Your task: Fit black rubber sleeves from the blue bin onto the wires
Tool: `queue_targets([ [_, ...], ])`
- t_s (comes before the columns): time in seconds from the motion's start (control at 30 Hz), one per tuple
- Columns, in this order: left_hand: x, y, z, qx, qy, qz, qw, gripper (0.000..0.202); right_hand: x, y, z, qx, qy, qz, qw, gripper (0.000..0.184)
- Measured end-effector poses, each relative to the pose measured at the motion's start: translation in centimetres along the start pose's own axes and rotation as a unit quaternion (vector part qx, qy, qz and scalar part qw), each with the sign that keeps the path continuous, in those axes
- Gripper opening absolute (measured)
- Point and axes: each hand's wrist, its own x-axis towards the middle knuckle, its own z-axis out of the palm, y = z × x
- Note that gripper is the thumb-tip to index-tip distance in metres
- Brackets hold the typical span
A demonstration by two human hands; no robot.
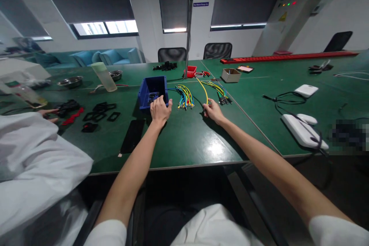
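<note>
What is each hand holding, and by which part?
Right hand pinches the yellow wire at its near end; left hand sits at the blue bin, grip unclear.

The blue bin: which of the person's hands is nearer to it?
Left. The left hand touches the blue bin's front rim. The right hand is farther right, beyond the wire bundle, pinching a yellow wire.

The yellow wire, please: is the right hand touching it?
Touching: the head view shows the yellow wire running straight into the pinch of the right hand.
</note>
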Motion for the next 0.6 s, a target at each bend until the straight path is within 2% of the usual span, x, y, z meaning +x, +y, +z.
queue_targets([
  [0.23,0.3,-1.1,-0.5,0.102,-0.146,0.01,0.984,0.084,-1.6,-0.3,-1.2,-0.043,0.003,-0.007,0.999,0.055],
  [0.4,0.6,-1.4,-0.5,0.112,-0.157,0.012,0.981,0.088,-2.8,-0.5,-2.9,-0.039,0.028,0.034,0.998,0.054],
  [0.6,0.4,-1.6,-0.3,0.105,-0.149,0.022,0.983,0.086,-2.9,-0.6,-6.5,-0.071,0.042,0.065,0.994,0.054],
])
